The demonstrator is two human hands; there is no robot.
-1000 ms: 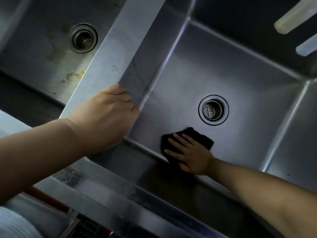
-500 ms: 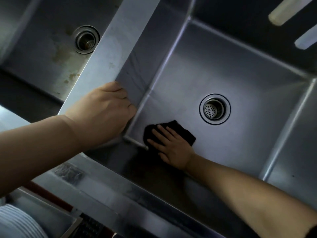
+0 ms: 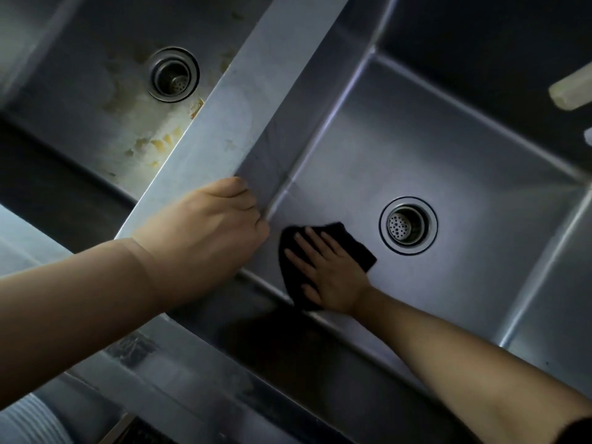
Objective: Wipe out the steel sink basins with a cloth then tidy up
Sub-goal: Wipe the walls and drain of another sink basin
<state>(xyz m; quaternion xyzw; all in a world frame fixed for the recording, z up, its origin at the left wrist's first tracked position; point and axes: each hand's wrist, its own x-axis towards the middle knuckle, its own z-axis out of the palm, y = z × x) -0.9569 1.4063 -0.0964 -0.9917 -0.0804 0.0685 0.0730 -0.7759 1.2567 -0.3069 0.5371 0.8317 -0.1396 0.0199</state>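
Note:
My right hand (image 3: pixel 330 270) lies flat, fingers spread, pressing a black cloth (image 3: pixel 358 251) onto the floor of the right steel basin (image 3: pixel 480 174), close to its near-left corner. The basin's round drain (image 3: pixel 407 225) sits just right of the cloth. My left hand (image 3: pixel 205 232) grips the steel divider (image 3: pixel 243 100) between the two basins, fingers curled over its edge. The left basin (image 3: pixel 80 59) has yellowish stains on its floor around its own drain (image 3: pixel 174 74).
The sink's front rim (image 3: pixel 198 370) runs diagonally below my arms. A pale tap handle or spout (image 3: pixel 573 91) hangs over the right basin's far right corner. A ribbed white object (image 3: pixel 28 421) sits at the bottom left, below the rim.
My right hand slid the cloth left into the basin's near-left corner, then a little back toward the drain. My left hand stayed on the divider.

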